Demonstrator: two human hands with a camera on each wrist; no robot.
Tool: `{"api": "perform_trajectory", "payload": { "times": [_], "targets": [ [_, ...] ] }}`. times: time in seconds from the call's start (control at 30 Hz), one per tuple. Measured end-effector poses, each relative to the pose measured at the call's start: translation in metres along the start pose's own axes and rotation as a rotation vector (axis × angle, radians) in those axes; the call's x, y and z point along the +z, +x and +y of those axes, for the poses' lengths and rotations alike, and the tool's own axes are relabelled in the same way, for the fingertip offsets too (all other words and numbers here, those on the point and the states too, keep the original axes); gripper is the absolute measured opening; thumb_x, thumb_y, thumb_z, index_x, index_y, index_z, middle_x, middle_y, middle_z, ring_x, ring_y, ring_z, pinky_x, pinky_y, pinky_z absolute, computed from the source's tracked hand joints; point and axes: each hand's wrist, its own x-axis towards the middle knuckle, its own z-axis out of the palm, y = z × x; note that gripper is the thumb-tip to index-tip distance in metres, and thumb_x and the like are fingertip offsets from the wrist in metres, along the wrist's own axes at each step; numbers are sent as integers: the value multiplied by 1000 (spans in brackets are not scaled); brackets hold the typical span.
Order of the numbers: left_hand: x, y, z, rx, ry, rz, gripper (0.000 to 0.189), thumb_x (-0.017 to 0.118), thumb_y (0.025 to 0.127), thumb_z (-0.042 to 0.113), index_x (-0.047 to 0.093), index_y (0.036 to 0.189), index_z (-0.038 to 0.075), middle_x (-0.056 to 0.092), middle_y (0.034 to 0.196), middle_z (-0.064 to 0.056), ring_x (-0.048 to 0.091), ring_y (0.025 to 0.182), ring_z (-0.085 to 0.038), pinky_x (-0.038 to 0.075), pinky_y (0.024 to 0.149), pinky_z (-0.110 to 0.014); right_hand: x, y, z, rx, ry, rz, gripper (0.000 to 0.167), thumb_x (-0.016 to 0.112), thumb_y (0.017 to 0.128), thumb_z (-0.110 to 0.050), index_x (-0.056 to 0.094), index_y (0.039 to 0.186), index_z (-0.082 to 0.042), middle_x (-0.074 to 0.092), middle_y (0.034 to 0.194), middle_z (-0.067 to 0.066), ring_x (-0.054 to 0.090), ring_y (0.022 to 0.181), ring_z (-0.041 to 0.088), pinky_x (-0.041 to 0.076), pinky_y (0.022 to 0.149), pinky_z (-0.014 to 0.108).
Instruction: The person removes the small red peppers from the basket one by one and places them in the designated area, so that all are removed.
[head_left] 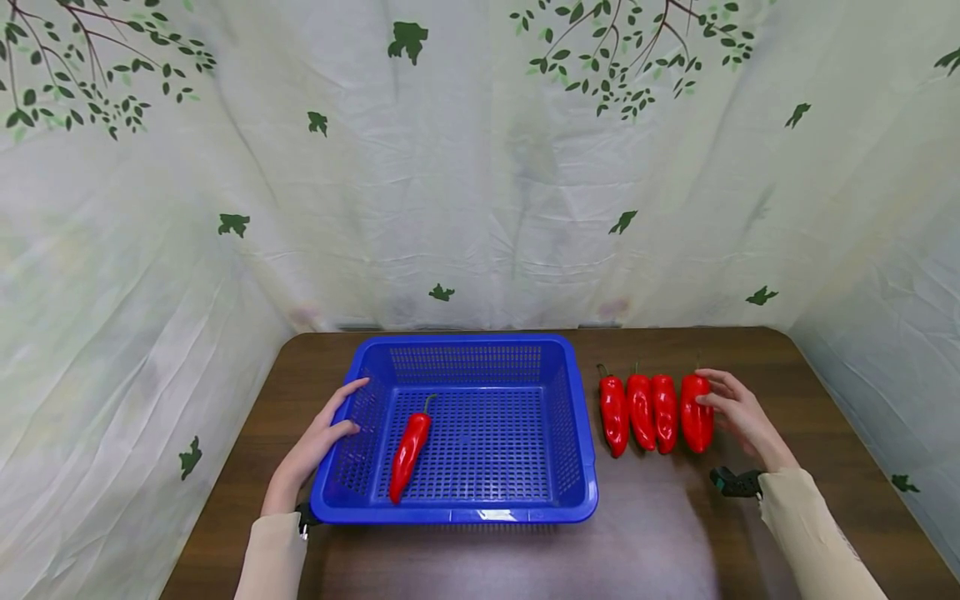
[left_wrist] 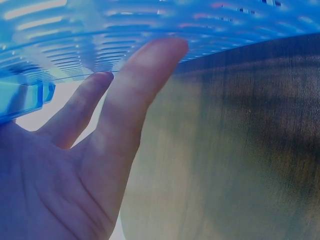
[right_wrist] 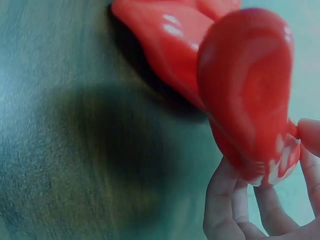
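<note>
The left hand (head_left: pixel 322 433) is at the left side of a blue plastic basket (head_left: pixel 467 514), thumb and forefinger extended over its rim in the head view. Up close in the left wrist view, the left thumb (left_wrist: pixel 145 80) looks straight and overlaps the slotted blue wall (left_wrist: pixel 110 45). On the right, the right hand (head_left: pixel 742 421) grips a large glossy red chili pepper (head_left: pixel 696 421), the rightmost in a row. Seen from the right wrist, this pepper (right_wrist: pixel 245 85) points its rounded end toward the camera, fingers below and thumb at its side.
Inside the basket lies one red chili pepper (head_left: pixel 410 454) with a green stem. Three more red peppers, one of them this pepper (head_left: pixel 613 417), lie side by side between basket and right hand. Behind the brown wooden table (head_left: pixel 637 542) hangs a pale leaf-print curtain (head_left: pixel 465 208).
</note>
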Motion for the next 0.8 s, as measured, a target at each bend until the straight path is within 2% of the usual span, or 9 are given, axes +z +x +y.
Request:
{"api": "perform_trajectory", "payload": {
  "times": [0.33,0.5,0.63,0.8],
  "targets": [
    [0,0,0,6,-1,-3,64,45,94,5,23,151,21,6,156,-19,19,134,-51,31,95,-69,4,5,3,31,-87,15,52,49,98,-15,27,143,2,29,143,33,51,96,11,50,79,34],
    [0,0,0,6,0,-4,64,45,94,5,22,152,21,5,156,-19,18,134,-51,30,95,-69,6,5,2,49,-105,23,52,48,98,-14,28,144,2,27,144,32,48,108,29,50,80,35],
    [0,0,1,6,-3,-4,64,45,94,5,22,152,21,5,157,-19,17,134,-51,30,95,-70,7,5,1,59,-110,14,53,48,98,-13,27,145,2,25,146,32,40,117,41,50,85,42],
    [1,-1,1,7,-3,-4,64,45,93,4,22,151,20,5,156,-19,18,134,-51,30,96,-69,6,5,3,63,-112,16,53,47,98,-13,27,146,2,25,147,31,40,118,40,50,86,41]
  ]
}}
